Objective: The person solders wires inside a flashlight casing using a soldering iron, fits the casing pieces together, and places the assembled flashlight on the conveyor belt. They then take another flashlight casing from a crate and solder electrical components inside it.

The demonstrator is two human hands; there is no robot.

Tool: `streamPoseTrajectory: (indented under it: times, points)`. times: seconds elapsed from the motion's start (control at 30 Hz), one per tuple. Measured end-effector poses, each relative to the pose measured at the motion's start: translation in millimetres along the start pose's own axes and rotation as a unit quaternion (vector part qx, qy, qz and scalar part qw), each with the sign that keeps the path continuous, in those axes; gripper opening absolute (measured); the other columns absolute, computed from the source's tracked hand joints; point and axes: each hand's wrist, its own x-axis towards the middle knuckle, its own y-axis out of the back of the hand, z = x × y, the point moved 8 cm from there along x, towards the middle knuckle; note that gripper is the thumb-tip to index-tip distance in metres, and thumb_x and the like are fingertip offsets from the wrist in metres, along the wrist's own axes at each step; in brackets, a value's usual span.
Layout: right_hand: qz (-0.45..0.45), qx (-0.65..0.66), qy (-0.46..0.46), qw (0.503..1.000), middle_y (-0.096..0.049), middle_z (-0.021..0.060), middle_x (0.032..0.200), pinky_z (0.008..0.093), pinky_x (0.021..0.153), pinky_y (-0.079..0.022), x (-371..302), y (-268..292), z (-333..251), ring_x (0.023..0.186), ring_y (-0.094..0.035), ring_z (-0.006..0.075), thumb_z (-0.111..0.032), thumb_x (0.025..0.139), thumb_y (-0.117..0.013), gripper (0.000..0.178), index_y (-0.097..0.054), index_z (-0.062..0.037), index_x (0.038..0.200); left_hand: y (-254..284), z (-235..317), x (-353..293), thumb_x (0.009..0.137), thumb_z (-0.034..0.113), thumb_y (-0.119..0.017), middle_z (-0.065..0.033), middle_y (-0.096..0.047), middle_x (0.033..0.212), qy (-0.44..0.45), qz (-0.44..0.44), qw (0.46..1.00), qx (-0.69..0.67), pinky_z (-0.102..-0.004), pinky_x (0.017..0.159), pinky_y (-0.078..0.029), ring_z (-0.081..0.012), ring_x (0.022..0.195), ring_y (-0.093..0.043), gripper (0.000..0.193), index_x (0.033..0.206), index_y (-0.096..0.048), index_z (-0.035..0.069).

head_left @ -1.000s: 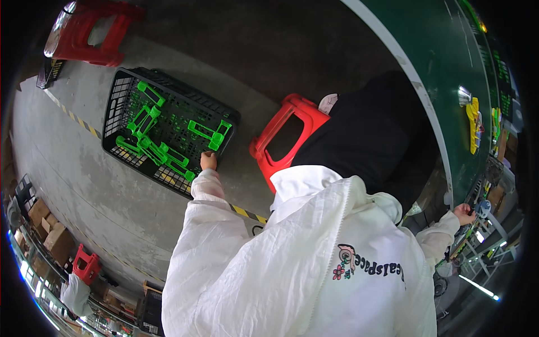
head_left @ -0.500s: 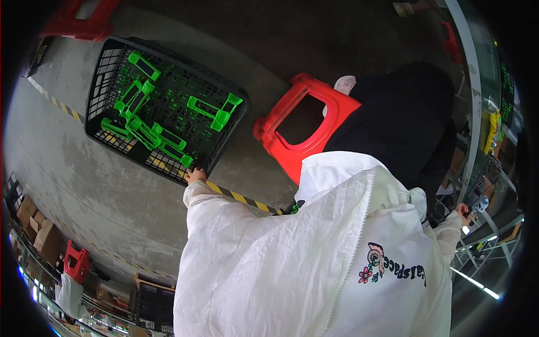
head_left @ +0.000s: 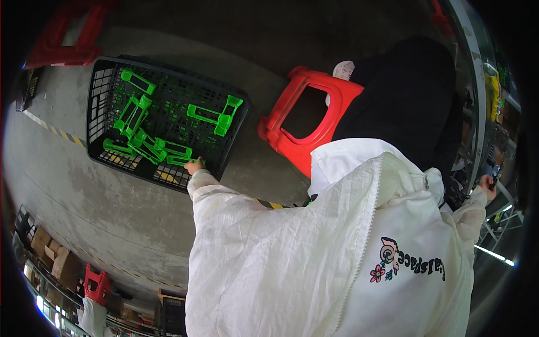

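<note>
A black slatted plastic crate [head_left: 224,168] sits on the floor at the left, holding several bright green plastic frames. My left hand [head_left: 195,165] reaches over its near edge, fingers closed on the end of a green plastic frame [head_left: 178,160] at the near side. More green frames [head_left: 135,115] lie heaped in the left part of the crate. Another green frame [head_left: 216,115] rests apart at its right side. Far to the right, my right hand [head_left: 487,187] is closed beside a metal rack; a small dark thing shows at its fingers, too small to name.
A red plastic stool [head_left: 325,121] stands between the crate and my dark-clothed legs. Another red stool [head_left: 73,39] is at the far left. Metal rails [head_left: 474,73] run along the right. Cardboard boxes [head_left: 64,264] and another person in white [head_left: 91,315] appear at the lower left.
My left hand has moved from the crate's rim in to the end of a green frame. My right hand has moved slightly right and up. The whole view has shifted a little.
</note>
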Motion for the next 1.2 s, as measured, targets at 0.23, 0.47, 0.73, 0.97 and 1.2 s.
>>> streamPoseTrajectory:
  times: [0.23,0.47,0.73,0.97,1.2]
  points:
    - [0.010,0.016,0.019,1.000,-0.040,0.0060,0.067,0.0348,0.053,-0.037,1.5,1.8,6.2,0.058,-0.047,0.0206,-0.019,0.080,-0.053,0.017,-0.044,-0.0050,0.085,-31.0,37.8,-63.5,0.079,0.026,-0.079,-0.0213,-0.068,0.102,-0.103,-0.014,0.989,0.104,-0.0455,0.096,-0.046,-0.0389,0.112,-0.056,0.042,0.114,-0.071,0.004]
    - [-0.018,0.038,0.004,0.999,-0.039,0.0059,0.071,0.0346,0.056,-0.036,7.1,-8.8,33.8,0.062,-0.046,0.0201,-0.024,0.083,-0.054,0.027,-0.042,-0.0032,0.094,109.2,104.2,-165.0,0.084,0.011,-0.073,-0.0132,-0.064,0.102,-0.150,0.071,0.975,-0.147,-0.0444,0.087,-0.048,-0.0334,0.097,-0.062,0.015,0.099,-0.074,0.010]
    - [-0.156,-0.066,0.033,0.985,-0.038,0.0042,0.070,0.0317,0.059,-0.035,-54.3,-87.4,86.7,0.064,-0.040,0.0177,-0.011,0.085,-0.062,0.022,-0.041,-0.0051,0.080,245.9,303.7,-493.7,0.081,-0.004,-0.067,-0.0027,-0.072,0.105,-0.667,0.071,0.741,-0.019,-0.0361,0.083,-0.045,-0.0205,0.092,-0.061,0.020,0.095,-0.071,0.009]
    - [-0.173,-0.099,0.026,0.979,-0.041,0.0051,0.076,0.0291,0.067,-0.035,-149.4,-151.4,139.9,0.072,-0.039,0.0153,-0.012,0.096,-0.059,0.025,-0.043,-0.0029,0.080,273.3,411.7,-657.1,0.071,0.019,-0.073,-0.0037,-0.074,0.094,-0.780,0.014,0.614,-0.124,-0.0336,0.079,-0.044,-0.0179,0.081,-0.056,0.019,0.084,-0.074,0.006]
    - [-0.163,-0.099,0.078,0.979,-0.047,0.0071,0.084,0.0283,0.072,-0.038,-185.2,-165.3,154.3,0.080,-0.042,0.0158,-0.009,0.099,-0.054,0.018,-0.051,0.0032,0.087,246.3,489.2,-758.0,0.068,0.019,-0.071,-0.0076,-0.071,0.096,-0.868,-0.169,0.421,-0.201,-0.0373,0.078,-0.046,-0.0220,0.087,-0.055,0.022,0.085,-0.073,0.006]
